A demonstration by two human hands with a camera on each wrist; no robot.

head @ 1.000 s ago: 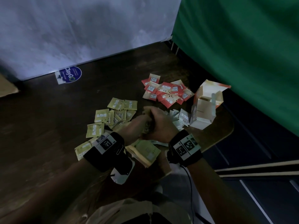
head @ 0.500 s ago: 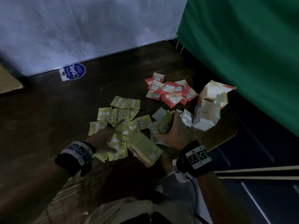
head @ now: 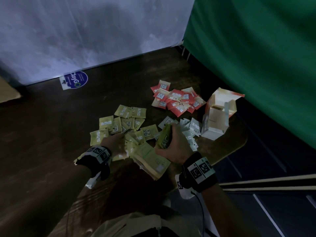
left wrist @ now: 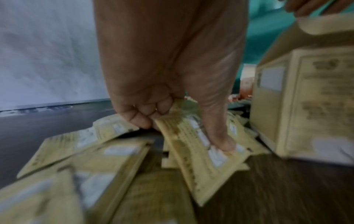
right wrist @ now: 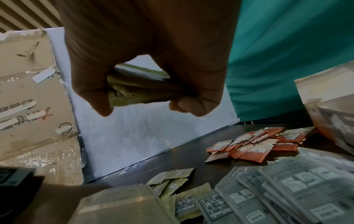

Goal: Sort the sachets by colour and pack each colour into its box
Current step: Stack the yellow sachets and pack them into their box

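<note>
Yellow-green sachets [head: 119, 120] lie scattered mid-table. A red sachet pile [head: 177, 101] sits behind them to the right, and pale grey sachets [head: 189, 132] lie under my right hand. My left hand [head: 116, 142] is down on the yellow pile. In the left wrist view my left hand [left wrist: 182, 133] pinches one yellow sachet [left wrist: 206, 166] between thumb and curled fingers. My right hand [head: 174, 144] grips a stack of yellow-green sachets [right wrist: 138, 92] just above the table. A yellow-green box [head: 153, 161] lies flat between my hands.
An open orange-and-white box [head: 217, 117] stands at the right by the table's edge [head: 239, 144]. A green cloth [head: 256, 65] hangs behind it. A round blue sticker [head: 75, 80] marks the far table; a taped cardboard carton [right wrist: 28, 91] stands at the left.
A second ago both hands met over the pile. The left hand then swung out left onto the yellow sachets and now pinches one. The right hand keeps its stack.
</note>
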